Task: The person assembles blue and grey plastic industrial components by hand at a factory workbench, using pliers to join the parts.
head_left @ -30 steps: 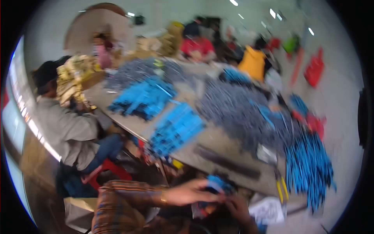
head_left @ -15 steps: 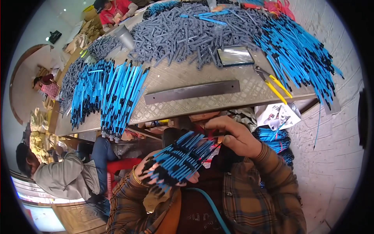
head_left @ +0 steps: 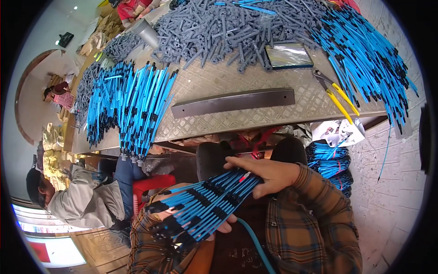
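- Gray tubes (head_left: 214, 34) are heaped beyond a dark bar (head_left: 233, 103).
- Blue rods (head_left: 216, 201) are cradled by the curled left grip (head_left: 166, 197).
- Their ends are touched by the spread right grip (head_left: 273, 176).

2 own hands (head_left: 276, 176), 1 held bndl (head_left: 212, 203), 1 dk bar (head_left: 233, 102), 1 pr pliers (head_left: 345, 97)

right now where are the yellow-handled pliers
In the head view, the yellow-handled pliers lie on the right of the table, near its front edge, between the dark bar and the right-hand pile of blue rods.
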A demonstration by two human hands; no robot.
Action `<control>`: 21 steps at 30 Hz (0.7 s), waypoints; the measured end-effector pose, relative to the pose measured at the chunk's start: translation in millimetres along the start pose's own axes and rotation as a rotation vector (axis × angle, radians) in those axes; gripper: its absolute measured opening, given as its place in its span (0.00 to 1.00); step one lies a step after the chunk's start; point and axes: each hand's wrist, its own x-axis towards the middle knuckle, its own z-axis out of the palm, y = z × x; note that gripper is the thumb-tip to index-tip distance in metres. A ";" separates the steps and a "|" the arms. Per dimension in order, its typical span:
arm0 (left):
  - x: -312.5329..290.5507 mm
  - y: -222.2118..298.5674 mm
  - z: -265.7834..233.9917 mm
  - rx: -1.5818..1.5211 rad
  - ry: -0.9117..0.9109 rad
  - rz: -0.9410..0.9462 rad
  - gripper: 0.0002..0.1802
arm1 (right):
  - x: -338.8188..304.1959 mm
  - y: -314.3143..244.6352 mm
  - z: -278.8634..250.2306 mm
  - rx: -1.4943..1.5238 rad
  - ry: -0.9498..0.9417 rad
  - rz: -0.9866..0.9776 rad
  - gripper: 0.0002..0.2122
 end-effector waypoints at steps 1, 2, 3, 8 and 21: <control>1.3 5.6 -5.4 0.001 -0.071 -0.044 0.28 | -6.7 3.7 0.8 -0.066 0.011 0.068 0.40; -6.4 -4.3 -6.0 0.012 -0.143 -0.042 0.29 | -1.4 2.8 4.5 -0.122 -0.009 0.102 0.42; -13.2 -14.6 -5.5 0.027 -0.215 -0.040 0.30 | 4.9 1.7 7.8 -0.180 -0.028 0.133 0.44; -2.5 1.7 -29.0 0.010 -0.292 -0.144 0.31 | -8.9 23.3 12.0 -0.285 0.016 0.134 0.45; 0.0 -9.6 19.0 0.282 -0.089 -0.173 0.25 | 5.5 17.4 21.0 -0.082 -0.021 0.074 0.46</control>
